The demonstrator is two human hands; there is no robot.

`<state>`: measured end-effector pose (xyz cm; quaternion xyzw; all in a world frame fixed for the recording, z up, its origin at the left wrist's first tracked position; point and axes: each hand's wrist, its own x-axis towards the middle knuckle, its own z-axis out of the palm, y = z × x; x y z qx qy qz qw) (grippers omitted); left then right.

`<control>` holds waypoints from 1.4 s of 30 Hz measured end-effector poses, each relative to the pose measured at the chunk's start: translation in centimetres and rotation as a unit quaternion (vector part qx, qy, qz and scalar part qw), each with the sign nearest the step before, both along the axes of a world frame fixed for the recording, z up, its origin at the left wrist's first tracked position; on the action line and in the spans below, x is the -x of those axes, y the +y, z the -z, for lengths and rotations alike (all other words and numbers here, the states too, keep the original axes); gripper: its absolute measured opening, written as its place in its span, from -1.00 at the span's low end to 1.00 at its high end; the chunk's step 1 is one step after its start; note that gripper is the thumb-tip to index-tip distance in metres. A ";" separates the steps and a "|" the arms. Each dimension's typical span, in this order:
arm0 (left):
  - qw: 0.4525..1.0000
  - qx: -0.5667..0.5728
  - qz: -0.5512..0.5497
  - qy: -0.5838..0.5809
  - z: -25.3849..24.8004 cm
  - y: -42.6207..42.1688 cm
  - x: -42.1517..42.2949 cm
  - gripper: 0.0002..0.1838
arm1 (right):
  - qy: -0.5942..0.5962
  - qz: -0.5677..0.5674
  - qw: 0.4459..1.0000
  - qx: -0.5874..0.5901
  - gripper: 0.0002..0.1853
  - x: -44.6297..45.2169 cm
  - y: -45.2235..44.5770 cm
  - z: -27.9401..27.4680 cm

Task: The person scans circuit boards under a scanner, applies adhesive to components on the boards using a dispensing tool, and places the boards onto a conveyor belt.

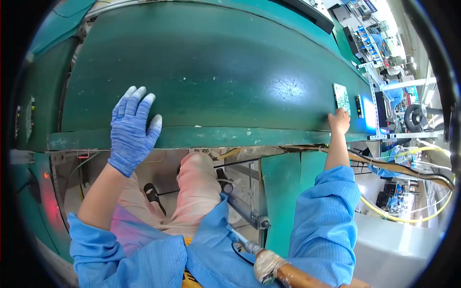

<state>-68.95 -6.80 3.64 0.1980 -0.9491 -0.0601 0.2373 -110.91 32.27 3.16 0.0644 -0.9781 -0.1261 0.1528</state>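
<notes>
My left hand (132,129), in a blue knit glove with white fingertips, rests near the front edge of the green belt (201,72). Its fingers are stretched out and it holds nothing. Far to the right, my bare right hand (340,121) has its fingers closed at the near end of a green circuit board (342,97). The board's far end shows beyond the fingers; the exact grip is partly hidden. Just right of the board is a small black part with light dots (359,106).
A white perforated metal frame (377,96) stands at the belt's right end, beside a bright glare. A dark-edged machine (312,14) sits at the far side. Yellow hoses (408,221) hang at right. A brown-handled tool or pipe (288,273) lies near my lap.
</notes>
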 end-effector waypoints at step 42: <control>0.696 -0.623 0.131 0.334 0.8 9.2 -0.6 -0.24 | -0.474 -0.152 0.432 0.752 -0.92 -29.1 -13.9 -7.5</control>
